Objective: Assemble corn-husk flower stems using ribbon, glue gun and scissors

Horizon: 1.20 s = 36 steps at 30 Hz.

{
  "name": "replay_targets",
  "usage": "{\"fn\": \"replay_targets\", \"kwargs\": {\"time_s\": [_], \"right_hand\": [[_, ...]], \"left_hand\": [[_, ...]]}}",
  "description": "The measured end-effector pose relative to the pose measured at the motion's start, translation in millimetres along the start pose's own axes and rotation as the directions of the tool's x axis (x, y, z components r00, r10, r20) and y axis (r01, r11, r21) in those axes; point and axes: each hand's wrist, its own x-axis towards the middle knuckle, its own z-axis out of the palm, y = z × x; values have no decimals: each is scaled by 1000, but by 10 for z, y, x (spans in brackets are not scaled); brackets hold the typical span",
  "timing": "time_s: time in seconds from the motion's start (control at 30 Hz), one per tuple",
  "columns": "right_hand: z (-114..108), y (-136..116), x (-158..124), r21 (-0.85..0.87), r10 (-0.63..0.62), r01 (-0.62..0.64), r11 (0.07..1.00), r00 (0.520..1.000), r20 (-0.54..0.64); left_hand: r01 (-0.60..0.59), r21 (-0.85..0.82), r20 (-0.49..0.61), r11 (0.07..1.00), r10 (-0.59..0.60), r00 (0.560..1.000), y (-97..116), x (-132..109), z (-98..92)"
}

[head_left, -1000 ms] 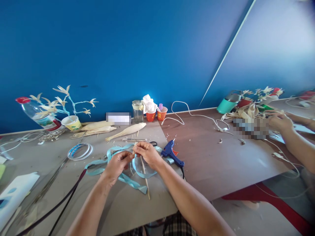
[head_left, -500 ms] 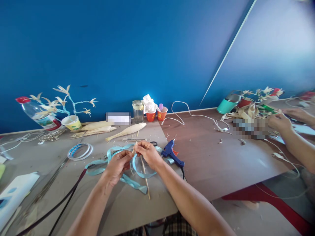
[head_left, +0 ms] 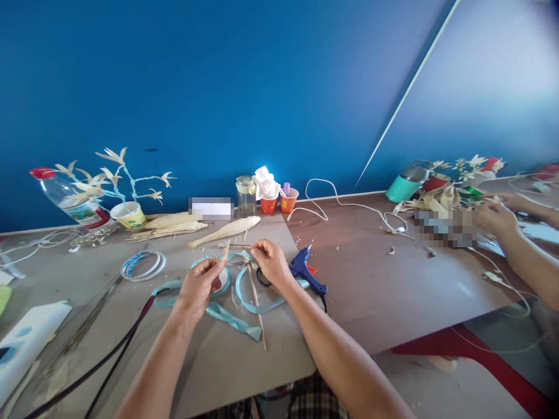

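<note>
My left hand [head_left: 198, 286] is closed in a pinch on a thin pale husk strip [head_left: 225, 251] that sticks up from its fingertips. My right hand [head_left: 271, 263] is closed too, pinching something small that I cannot make out. The two hands are apart, above a loose light blue ribbon [head_left: 236, 319] curled on the grey board. A thin wooden stick [head_left: 257, 311] lies slanted under my right wrist. Black scissor handles [head_left: 262, 280] show just below my right hand. A blue glue gun [head_left: 306, 270] lies right of that hand.
Pale corn husks [head_left: 225, 231] lie behind the hands, with a ribbon roll [head_left: 143, 265], a tilted water bottle [head_left: 72, 203] and a husk-flower branch in a cup [head_left: 128, 214] at left. A glass jar [head_left: 246, 196] and orange cups [head_left: 288, 201] stand by the blue wall. Another person's hands [head_left: 498, 218] work at far right.
My hands were together over the ribbon and have pulled apart and risen a little. The husk strip now stands up from my left fingers.
</note>
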Motion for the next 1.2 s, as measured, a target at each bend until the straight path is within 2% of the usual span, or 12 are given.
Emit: {"fn": "replay_targets", "kwargs": {"time_s": [0.2,0.37,0.67,0.8,0.97,1.2], "right_hand": [[-43,19,6,-264,-64,61,963,998,-6],[-54,71,4,-465,-166,154,872,986,15],[-101,4,-39,-714,-60,92,694,996,71],[-157,6,-8,-739,-50,64,670,998,41],[-166,70,41,-693,-114,76,717,993,-9],[-99,76,34,-650,-180,140,747,984,6]], "left_hand": [[-27,-12,-22,1000,27,999,38,-7,-13],[-38,-54,13,998,39,999,58,-6,-20],[-34,-86,30,996,37,999,14,29,-58],[-31,-94,28,995,34,999,3,41,-68],[-56,-127,7,990,57,998,2,54,-79],[-43,-186,-10,982,41,999,9,50,-51]]}}
